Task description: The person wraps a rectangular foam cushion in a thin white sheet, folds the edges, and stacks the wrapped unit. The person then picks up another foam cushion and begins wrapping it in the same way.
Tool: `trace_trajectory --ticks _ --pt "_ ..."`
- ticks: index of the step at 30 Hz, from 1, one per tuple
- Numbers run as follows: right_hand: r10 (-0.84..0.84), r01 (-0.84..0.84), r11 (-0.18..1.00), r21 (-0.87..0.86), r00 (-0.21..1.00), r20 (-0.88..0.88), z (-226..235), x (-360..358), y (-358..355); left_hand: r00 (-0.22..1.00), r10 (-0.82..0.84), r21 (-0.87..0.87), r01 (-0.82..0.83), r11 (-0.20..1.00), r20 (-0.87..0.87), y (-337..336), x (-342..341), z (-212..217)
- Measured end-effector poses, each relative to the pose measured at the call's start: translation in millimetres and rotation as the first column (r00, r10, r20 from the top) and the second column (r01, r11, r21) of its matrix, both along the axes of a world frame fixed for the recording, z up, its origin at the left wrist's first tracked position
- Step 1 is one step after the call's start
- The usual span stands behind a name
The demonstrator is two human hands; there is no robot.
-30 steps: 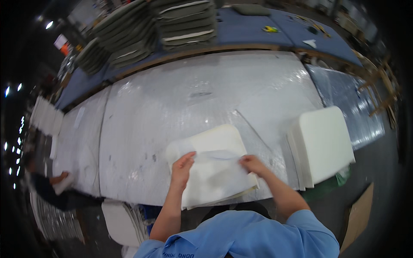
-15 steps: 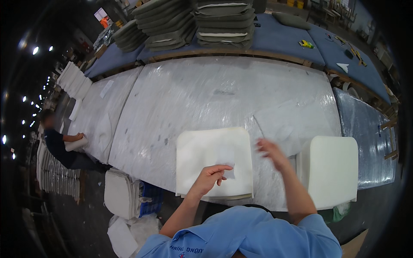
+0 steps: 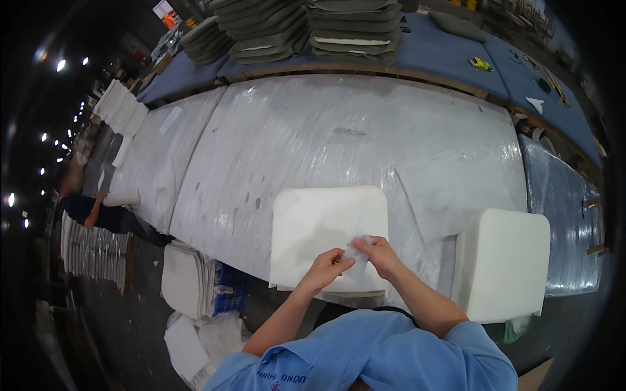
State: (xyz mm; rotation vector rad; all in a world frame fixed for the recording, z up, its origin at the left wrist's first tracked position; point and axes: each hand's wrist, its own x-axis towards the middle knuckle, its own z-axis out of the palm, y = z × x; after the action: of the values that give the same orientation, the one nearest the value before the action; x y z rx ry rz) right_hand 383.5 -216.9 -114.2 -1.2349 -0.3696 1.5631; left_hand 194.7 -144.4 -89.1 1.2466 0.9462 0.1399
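A cream seat-shaped foam pad (image 3: pixel 306 221) lies in front of me near the table's front edge, with the edge of another layer showing beneath it. Above its lower right part, my left hand (image 3: pixel 326 268) and my right hand (image 3: pixel 378 255) are close together. Between them they pinch a small, thin, whitish see-through sheet (image 3: pixel 356 253); whether it is film or paper I cannot tell. Both hands are closed, with thumbs and fingertips on the sheet. To the right, more cream foam pads (image 3: pixel 512 260) are stacked at the table edge.
The table (image 3: pixel 293 143) is wrapped in clear film. Behind it, a blue-topped bench (image 3: pixel 430 58) bears stacks of dark grey-green cushions (image 3: pixel 355 32). White pads (image 3: pixel 182 277) and a blue crate (image 3: pixel 230 287) stand lower left. A co-worker (image 3: pixel 91 202) holds a white roll at far left.
My right hand has come in from the right and grips the small sheet beside my left hand. My view has shifted slightly. The co-worker's arms and white roll have moved.
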Motion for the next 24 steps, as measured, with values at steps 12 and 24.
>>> trace_trajectory --ticks 12,24 --pt "0.087 -0.089 0.996 0.011 0.988 0.127 -6 15 35 0.982 -0.101 -0.118 0.121 0.986 0.162 34 9 -11" --pt "-0.433 0.492 0.855 -0.164 0.852 0.295 -58 98 13 0.987 -0.156 -0.178 0.146 0.973 -0.040 40 20 -29"
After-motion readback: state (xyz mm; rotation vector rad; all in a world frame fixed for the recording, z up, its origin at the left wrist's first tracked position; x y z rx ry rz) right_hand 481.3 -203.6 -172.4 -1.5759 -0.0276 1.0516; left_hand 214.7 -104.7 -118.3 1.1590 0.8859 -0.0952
